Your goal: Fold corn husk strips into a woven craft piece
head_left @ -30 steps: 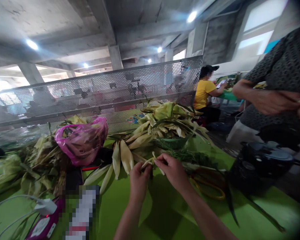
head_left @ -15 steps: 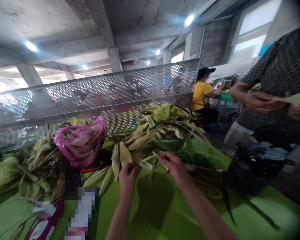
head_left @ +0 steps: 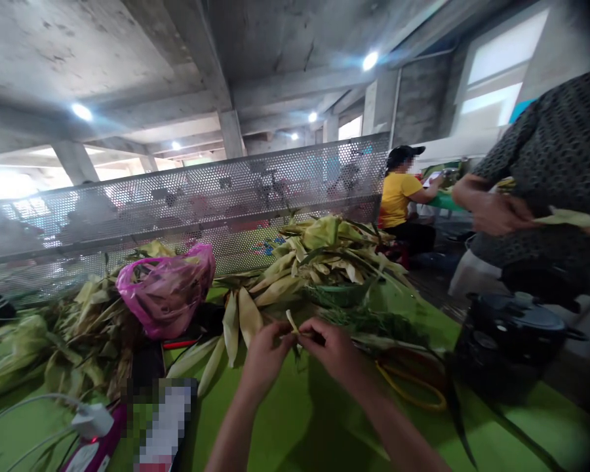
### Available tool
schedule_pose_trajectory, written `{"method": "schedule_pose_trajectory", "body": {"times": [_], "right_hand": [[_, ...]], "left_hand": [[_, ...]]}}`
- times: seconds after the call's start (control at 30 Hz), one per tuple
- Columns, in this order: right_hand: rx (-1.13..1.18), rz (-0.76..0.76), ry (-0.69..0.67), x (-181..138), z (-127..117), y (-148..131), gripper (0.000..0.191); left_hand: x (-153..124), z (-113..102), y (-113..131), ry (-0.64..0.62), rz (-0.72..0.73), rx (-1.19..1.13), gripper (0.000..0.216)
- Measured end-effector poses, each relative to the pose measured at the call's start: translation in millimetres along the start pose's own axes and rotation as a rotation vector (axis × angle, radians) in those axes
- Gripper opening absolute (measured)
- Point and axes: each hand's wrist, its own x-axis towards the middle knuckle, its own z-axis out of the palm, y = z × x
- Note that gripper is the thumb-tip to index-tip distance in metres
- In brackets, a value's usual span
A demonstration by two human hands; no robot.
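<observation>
Both my hands meet over the green table (head_left: 295,426), close in front of a heap of pale corn husks (head_left: 319,252). My left hand (head_left: 264,357) and my right hand (head_left: 330,349) are closed, pinching a thin pale husk strip (head_left: 292,322) between them; its tip sticks up between the fingers. Two loose husk leaves (head_left: 240,322) lie just left of my left hand.
A pink plastic bag (head_left: 170,288) sits on husks at left, before a perforated metal screen (head_left: 201,196). A white charger and cables (head_left: 86,419) lie near left. Orange-handled scissors (head_left: 413,387) and a black pot (head_left: 514,341) are at right, beside a standing person (head_left: 550,170) holding a leaf.
My hands, apart half a second ago, have come together again on the strip. The view has tilted slightly. The person at right has shifted their hands with the leaf.
</observation>
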Motion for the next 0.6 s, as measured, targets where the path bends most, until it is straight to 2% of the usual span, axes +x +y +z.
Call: {"method": "schedule_pose_trajectory", "body": {"times": [0.07, 0.17, 0.43, 0.5, 0.6], "right_hand": [[0.035, 0.016, -0.03, 0, 1, -1, 0.007], [0.134, 0.092, -0.056, -1, 2, 0, 0.013], [0.513, 0.186, -0.119, 2, 5, 9, 0.015], [0.536, 0.19, -0.131, 5, 7, 14, 0.015], [0.413, 0.161, -0.051, 4, 12, 19, 0.008]], "left_hand": [[1, 8, -4, -0.052, -0.02, -0.188, 0.026], [0, 14, -14, -0.01, -0.077, -0.412, 0.025], [-14, 24, -11, 0.035, -0.227, -0.734, 0.027], [-13, 26, -10, 0.038, -0.267, -0.819, 0.028], [-13, 29, -12, 0.022, -0.361, -0.871, 0.033]]}}
